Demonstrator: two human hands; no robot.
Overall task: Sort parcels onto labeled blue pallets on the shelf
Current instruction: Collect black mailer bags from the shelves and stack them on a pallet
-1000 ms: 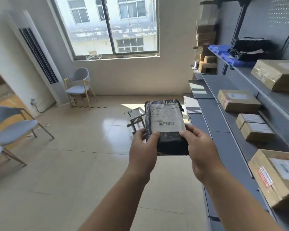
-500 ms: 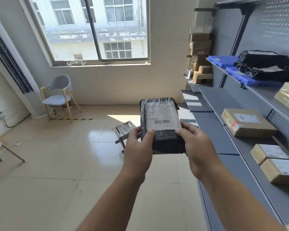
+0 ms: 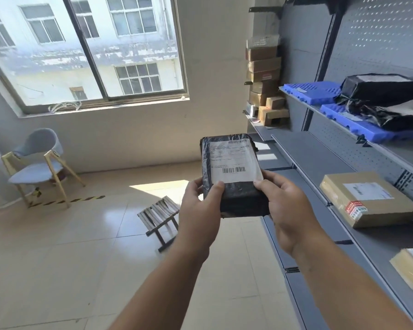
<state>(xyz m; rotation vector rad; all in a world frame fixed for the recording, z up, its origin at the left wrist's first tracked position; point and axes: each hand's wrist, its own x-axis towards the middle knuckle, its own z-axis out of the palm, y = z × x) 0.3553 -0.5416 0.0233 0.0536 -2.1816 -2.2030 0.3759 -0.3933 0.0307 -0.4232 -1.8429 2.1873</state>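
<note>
The person is still holding the black-wrapped parcel [image 3: 231,172] upright, label toward the camera, out over the floor just left of the shelf [image 3: 320,158]. The left hand [image 3: 200,206] is gripping its lower left edge with the thumb across the front, and the right hand [image 3: 286,206] is gripping the lower right likewise. The grip is staying unchanged, while the blue pallets [image 3: 312,91] are showing larger in view than a moment ago.

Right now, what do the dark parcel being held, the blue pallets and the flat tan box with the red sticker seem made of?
Dark rectangular parcel: probably thin plastic film, slightly glossy, wrinkled at the corners, with a white paper label.
Blue ridged pallets: apparently moulded plastic, uniform colour with a soft sheen.
Flat tan box: cardboard, matte, with crisp folded edges.
</note>
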